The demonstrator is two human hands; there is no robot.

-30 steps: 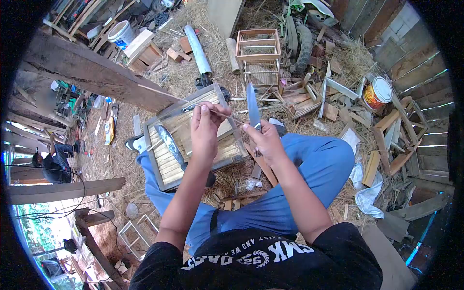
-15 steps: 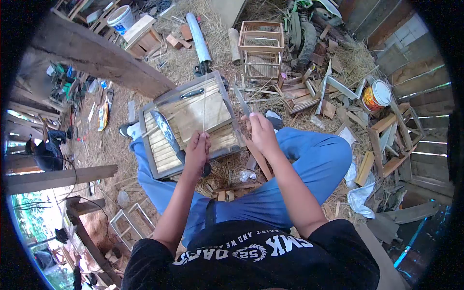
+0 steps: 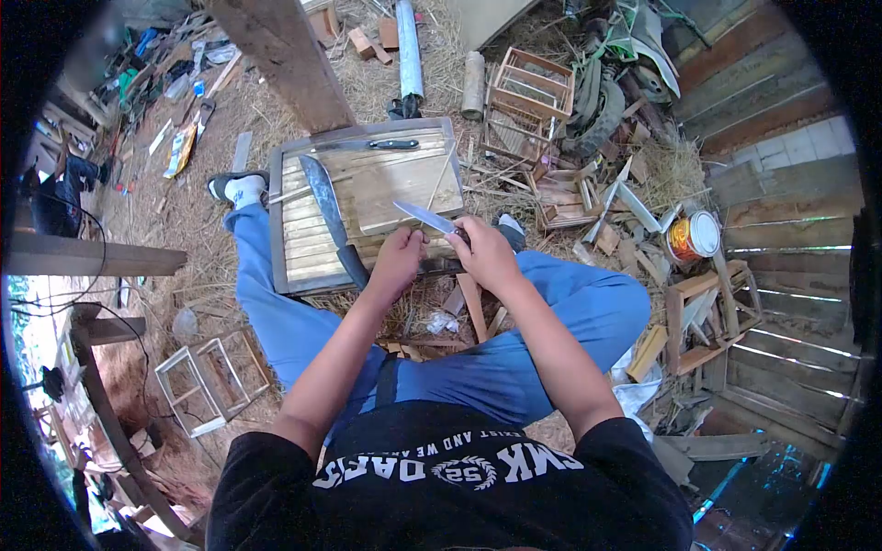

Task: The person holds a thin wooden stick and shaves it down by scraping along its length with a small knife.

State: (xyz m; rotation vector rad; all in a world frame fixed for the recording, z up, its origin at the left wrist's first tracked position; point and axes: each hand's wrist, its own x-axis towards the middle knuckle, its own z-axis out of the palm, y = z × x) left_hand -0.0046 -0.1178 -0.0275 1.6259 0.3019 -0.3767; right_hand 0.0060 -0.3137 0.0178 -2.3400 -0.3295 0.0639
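Note:
My left hand (image 3: 401, 261) is closed around the lower end of a thin wooden stick (image 3: 443, 174), which slants up and to the right. In my right hand (image 3: 487, 253) is a knife (image 3: 424, 217); its blade points left and crosses in front of the stick, close above my left hand. Whether the blade touches the stick I cannot tell. Beneath them lies a framed slatted panel (image 3: 294, 241) with a flat wooden board (image 3: 390, 195) on it. A large machete (image 3: 323, 197) rests on the slats, its black handle beside my left wrist. Another black-handled knife (image 3: 393, 144) lies along the far edge.
My legs (image 3: 579, 308) are bent around the panel. A wooden post (image 3: 285, 64) rises beyond it. Small wooden frames (image 3: 533, 84), scrap wood and a paint can (image 3: 694, 236) are to the right. Another person (image 3: 64, 188) is at far left.
My right hand has swung the knife from pointing up and away to pointing left across the stick. The stick now leans right instead of standing upright in view. The camera view has shifted.

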